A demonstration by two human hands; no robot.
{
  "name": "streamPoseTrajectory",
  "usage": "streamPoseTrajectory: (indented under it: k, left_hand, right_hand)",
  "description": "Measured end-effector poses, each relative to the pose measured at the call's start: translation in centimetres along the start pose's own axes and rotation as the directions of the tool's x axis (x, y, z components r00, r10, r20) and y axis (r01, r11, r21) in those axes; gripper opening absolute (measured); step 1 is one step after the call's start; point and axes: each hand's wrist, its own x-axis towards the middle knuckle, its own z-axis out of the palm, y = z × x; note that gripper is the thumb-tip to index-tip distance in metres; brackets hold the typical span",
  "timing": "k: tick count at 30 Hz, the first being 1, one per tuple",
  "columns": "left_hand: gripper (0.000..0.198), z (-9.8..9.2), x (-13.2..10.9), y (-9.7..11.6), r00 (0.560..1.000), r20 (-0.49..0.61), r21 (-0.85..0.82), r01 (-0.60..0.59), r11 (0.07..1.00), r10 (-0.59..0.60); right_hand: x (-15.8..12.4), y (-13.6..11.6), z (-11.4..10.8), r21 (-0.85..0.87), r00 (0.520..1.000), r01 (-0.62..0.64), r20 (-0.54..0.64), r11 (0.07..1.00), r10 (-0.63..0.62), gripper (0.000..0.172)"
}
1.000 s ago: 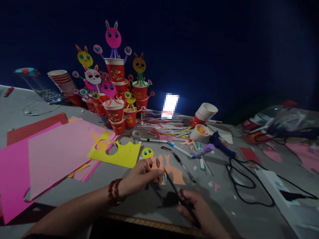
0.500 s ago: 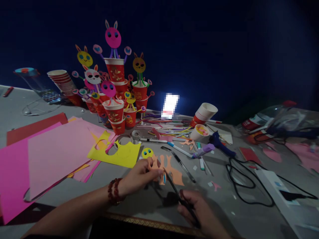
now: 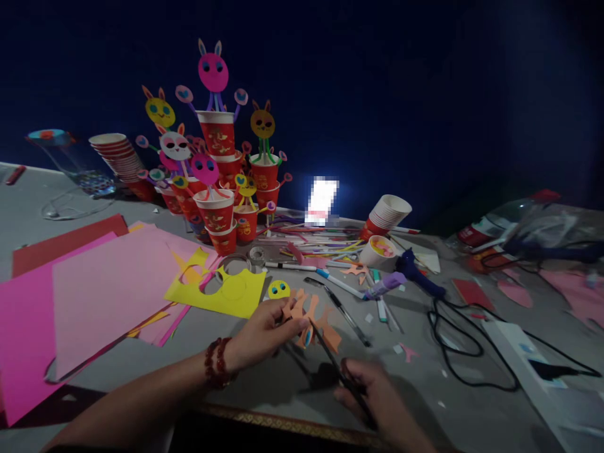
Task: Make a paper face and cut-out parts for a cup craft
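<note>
Head view. Landmark: yellow paper sheet [image 3: 248, 296], flat on the grey worktop [image 3: 448, 421], its upper edge scalloped by round cuts and one circle outlined on it.

Orange paper [image 3: 329, 335]: right of the yellow sheet and nearer the wearer, held up and tilted. Pale peach-orange, matte, thin; upper edge ragged, with narrow forked prongs between curved cut-outs; right-hand part broader and more solid. Near its lower edge, a small pointed oval [image 3: 308, 337] with blue centre and pale border.

Left hand [image 3: 257, 333]: just below and right of the yellow sheet; thumb and fingers pinching the left part of the orange paper. Dark red bead bracelet [image 3: 217, 363] on the wrist, below the yellow sheet.

Right hand [image 3: 370, 387]: farther right and lower from the yellow sheet; fingers curled around the handles of dark scissors [image 3: 344, 376]. Blades point up-left, tip at the orange paper beside the oval; blade opening cannot be told.

Yellow face disc [image 3: 279, 289] with blue eyes: just right of the yellow sheet. Black pen [image 3: 346, 314]: farther right, lying diagonally. Pink paper [image 3: 108, 283]: left of the yellow sheet and partly beneath it.
</note>
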Motion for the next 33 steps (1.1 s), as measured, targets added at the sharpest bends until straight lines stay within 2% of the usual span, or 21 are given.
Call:
streamPoseTrajectory:
  k: [6, 14, 21, 28, 33]
  left_hand:
    - [0.032, 0.5, -0.2, -0.3, 0.999, -0.026, -0.146, 0.032, 0.989, -0.036]
    - [0.033, 0.9, -0.6, -0.6, 0.997, 0.011, -0.151, 0.074, 0.986, -0.073]
    - [0.026, 0.8, 0.0, -1.2, 0.994, -0.109, -0.206, -0.035, 0.978, 0.012]
    - [0.024, 0.5, 0.0, -0.5, 0.991, -0.111, -0.131, -0.096, 0.987, 0.082]
    - [0.021, 0.0, 0.0, 0.2, 0.987, -0.081, 0.034, -0.139, 0.99, 0.141]
  right_hand:
    - [0.2, 0.3, 0.9, 0.015, 0.996, -0.045, -0.079, 0.999, 0.046, 0.056]
    - [0.0, 1.1, 1.2, 0.075, 0.99, -0.028, -0.133, 0.997, 0.038, 0.048]
    - [-0.2, 0.9, 1.3, 0.094, 0.988, -0.035, -0.147, 0.995, 0.048, 0.049]
    - [-0.4, 0.7, 1.4, 0.18, 0.99, -0.127, -0.04, 0.975, 0.136, 0.044]
    - [-0.3, 0.2, 1.2, 0.3, 0.991, -0.132, 0.042, 0.945, 0.125, 0.04]
